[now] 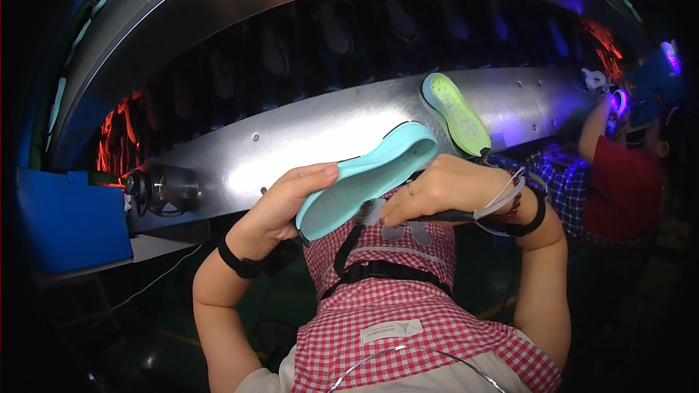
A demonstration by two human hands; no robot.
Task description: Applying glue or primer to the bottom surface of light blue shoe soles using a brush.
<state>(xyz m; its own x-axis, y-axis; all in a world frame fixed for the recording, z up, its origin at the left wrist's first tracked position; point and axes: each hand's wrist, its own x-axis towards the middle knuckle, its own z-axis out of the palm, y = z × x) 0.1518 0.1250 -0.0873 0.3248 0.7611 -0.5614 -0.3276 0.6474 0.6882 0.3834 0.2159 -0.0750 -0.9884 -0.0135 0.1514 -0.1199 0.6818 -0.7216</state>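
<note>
A light turquoise shoe sole point(368, 175) is held up in front of me, tilted, with its hollow inner side facing me. My left hand point(287, 200) grips it along the far edge near its left end, thumb on top. In my right hand point(440, 193) is a brush point(371, 211), fingers closed round its handle. The dark bristles are at the near rim of the sole; whether they touch it I cannot tell. A yellow-green sole point(459, 115) lies on the metal ledge beyond my right hand.
A curved metal ledge point(291, 116) runs across in front of me. Behind it, a dark channel carries several dim soles point(335, 29), glowing red at both ends. A blue box point(69, 215) and a round metal fitting point(167, 189) stand at left. At right works another person point(622, 182).
</note>
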